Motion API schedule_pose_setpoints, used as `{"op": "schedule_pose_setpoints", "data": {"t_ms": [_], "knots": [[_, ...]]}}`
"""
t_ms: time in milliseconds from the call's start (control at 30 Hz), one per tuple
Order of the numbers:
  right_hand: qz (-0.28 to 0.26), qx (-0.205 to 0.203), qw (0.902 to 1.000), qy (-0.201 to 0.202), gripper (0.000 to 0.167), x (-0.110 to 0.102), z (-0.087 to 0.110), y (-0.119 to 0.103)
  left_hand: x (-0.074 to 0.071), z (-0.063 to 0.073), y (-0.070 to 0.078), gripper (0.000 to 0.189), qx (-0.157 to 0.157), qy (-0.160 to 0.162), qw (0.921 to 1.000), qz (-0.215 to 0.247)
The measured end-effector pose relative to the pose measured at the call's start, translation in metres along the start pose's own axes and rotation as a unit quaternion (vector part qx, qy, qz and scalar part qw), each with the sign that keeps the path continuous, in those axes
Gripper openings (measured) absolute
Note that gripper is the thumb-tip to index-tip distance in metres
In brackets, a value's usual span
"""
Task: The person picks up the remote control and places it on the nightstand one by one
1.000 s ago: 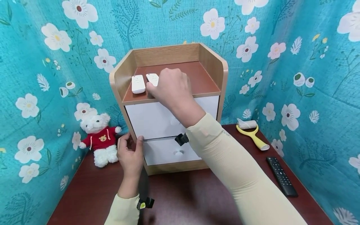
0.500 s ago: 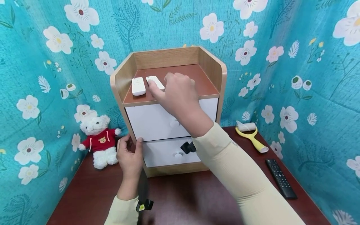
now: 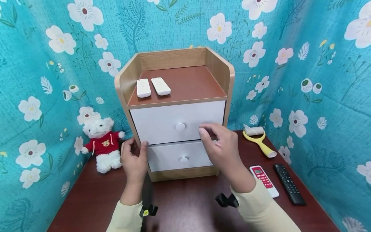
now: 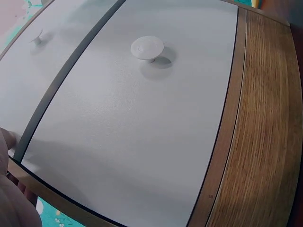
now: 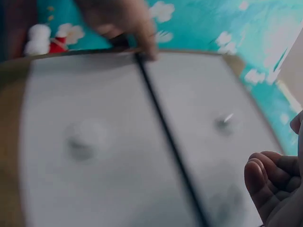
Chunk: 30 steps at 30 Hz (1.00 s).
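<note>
A small wooden cabinet (image 3: pixel 185 177) with two white drawers stands in the middle. My left hand (image 3: pixel 134 161) grips its left front edge, thumb on the front near the gap between the drawers and fingers at the side. My right hand (image 3: pixel 221 145) is in front of the right part of the upper drawer (image 3: pixel 156 125), fingers loosely curled and nothing in them. Left of it is the upper drawer's round white knob (image 3: pixel 180 127); the lower knob (image 3: pixel 184 158) sits below. On the red-brown top shelf lie a white remote control (image 3: pixel 143 88) and a second white remote (image 3: pixel 161 86), side by side.
A white teddy bear (image 3: pixel 103 145) in a red hoodie sits left of the cabinet. On the right side of the dark table (image 3: pixel 185 199) lie a yellow-handled lint roller (image 3: pixel 262 141), a red-and-white remote (image 3: pixel 264 180) and a black remote (image 3: pixel 289 183). Flowered curtain (image 3: pixel 174 29) surrounds the table.
My right hand has come off the second white remote on the shelf and moved down and right, in front of the upper drawer. The red-and-white remote now shows. My left hand stays put.
</note>
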State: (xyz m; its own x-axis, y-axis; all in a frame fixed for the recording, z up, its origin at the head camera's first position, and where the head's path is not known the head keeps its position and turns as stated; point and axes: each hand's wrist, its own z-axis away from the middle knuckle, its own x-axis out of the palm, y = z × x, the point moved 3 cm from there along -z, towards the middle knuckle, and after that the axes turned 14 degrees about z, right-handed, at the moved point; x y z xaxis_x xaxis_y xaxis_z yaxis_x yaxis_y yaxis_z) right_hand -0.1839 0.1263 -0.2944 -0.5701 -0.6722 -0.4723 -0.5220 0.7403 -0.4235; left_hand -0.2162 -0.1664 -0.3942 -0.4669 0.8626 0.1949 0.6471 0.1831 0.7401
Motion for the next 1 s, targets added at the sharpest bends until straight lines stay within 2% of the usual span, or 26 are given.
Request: {"op": "schedule_pose_setpoints", "data": {"t_ms": [133,233,367,567,667,800,1000], "knots": [[0.012,0.068,0.9967,-0.043,0.026,0.012,0.032,0.029,0.000,-0.001,-0.001,0.037,-0.003,-0.004,1.0000,-0.002],[0.028,0.103,0.9928,-0.055,0.024,0.018,0.054,0.047,0.000,-0.002,-0.002,0.037,-0.005,-0.006,1.0000,0.000],[0.061,0.115,0.9902,-0.052,0.023,0.019,0.085,0.077,0.000,-0.003,-0.002,0.038,-0.009,-0.003,0.9999,0.009],[0.107,0.130,0.9839,-0.062,0.034,0.007,0.124,0.127,-0.001,-0.002,-0.001,0.038,-0.005,0.002,1.0000,0.006],[0.144,0.162,0.9742,-0.063,0.038,-0.005,0.138,0.146,-0.002,-0.003,0.000,0.038,-0.005,0.006,1.0000,0.001],[0.203,0.201,0.9562,-0.065,0.043,-0.021,0.155,0.165,-0.003,-0.003,-0.001,0.038,-0.012,0.007,0.9999,-0.003],[0.261,0.235,0.9324,-0.083,0.054,-0.036,0.183,0.189,-0.001,-0.002,-0.001,0.038,-0.019,-0.003,0.9998,-0.005]]}}
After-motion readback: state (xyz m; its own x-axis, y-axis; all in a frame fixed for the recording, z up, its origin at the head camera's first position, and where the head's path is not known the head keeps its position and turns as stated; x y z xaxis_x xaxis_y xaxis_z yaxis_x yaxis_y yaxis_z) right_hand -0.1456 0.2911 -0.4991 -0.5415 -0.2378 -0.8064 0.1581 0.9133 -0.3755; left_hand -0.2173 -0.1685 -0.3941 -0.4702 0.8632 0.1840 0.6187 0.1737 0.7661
